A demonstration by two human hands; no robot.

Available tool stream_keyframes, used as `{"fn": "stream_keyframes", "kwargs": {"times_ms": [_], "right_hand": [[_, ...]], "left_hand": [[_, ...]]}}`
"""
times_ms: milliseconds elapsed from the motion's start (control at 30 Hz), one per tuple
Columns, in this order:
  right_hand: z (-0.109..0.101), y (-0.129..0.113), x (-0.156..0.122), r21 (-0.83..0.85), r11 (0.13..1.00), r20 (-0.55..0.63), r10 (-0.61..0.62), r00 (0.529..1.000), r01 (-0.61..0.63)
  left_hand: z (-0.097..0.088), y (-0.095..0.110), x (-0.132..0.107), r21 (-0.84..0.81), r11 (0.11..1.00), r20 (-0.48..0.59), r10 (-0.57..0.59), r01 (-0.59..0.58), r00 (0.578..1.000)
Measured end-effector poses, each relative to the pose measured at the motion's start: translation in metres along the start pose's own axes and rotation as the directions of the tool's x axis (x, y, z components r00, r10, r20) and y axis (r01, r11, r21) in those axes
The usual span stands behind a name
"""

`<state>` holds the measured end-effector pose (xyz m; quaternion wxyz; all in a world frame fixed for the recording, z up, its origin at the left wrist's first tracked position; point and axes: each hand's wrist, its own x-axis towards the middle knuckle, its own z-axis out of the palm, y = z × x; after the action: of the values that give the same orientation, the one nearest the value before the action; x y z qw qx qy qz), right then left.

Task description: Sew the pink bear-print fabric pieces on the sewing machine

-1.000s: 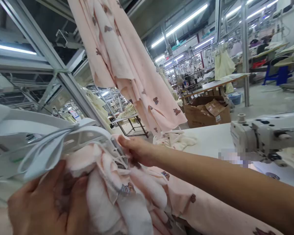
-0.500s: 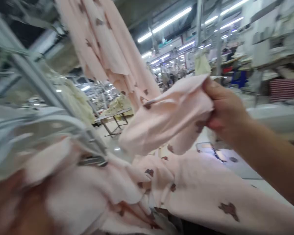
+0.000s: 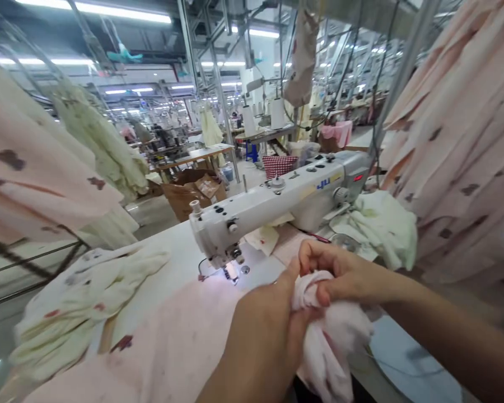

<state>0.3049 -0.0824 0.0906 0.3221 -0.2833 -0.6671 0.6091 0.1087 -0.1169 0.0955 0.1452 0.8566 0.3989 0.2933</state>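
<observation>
I'm watching the left hand [image 3: 262,324] and right hand [image 3: 340,274] pinching bunched pink cloth [image 3: 340,330] before the sewing machine [image 3: 273,207]; I'm judging it light, soft, floppy, best held by gathered folds.

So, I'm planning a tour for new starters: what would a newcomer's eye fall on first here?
Probably the white sewing machine, stretching across the middle of the view with a bright light at its needle end. Nearer the viewer, the left hand and right hand hold bunched pale pink cloth. Printed pink fabric also hangs in long folds down the right side.
</observation>
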Motion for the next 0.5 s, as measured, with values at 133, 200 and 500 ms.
{"fn": "stream_keyframes", "kwargs": {"times_ms": [133, 200, 500], "right_hand": [[-0.023, 0.031, -0.022, -0.092, 0.994, -0.098, 0.042, 0.994, -0.051], [-0.046, 0.032, -0.030, -0.257, 0.964, -0.134, 0.037, 0.990, -0.071], [-0.103, 0.004, -0.025, -0.976, 0.217, -0.052, -0.255, 0.966, 0.004]], "left_hand": [[0.020, -0.002, 0.050, -0.253, 0.938, 0.148, -0.203, 0.236, 0.968], [0.029, -0.007, 0.066, -0.369, 0.892, 0.101, -0.241, 0.261, 0.965], [0.071, -0.060, 0.081, 0.250, 0.859, -0.215, 0.499, -0.446, 0.840]]}}
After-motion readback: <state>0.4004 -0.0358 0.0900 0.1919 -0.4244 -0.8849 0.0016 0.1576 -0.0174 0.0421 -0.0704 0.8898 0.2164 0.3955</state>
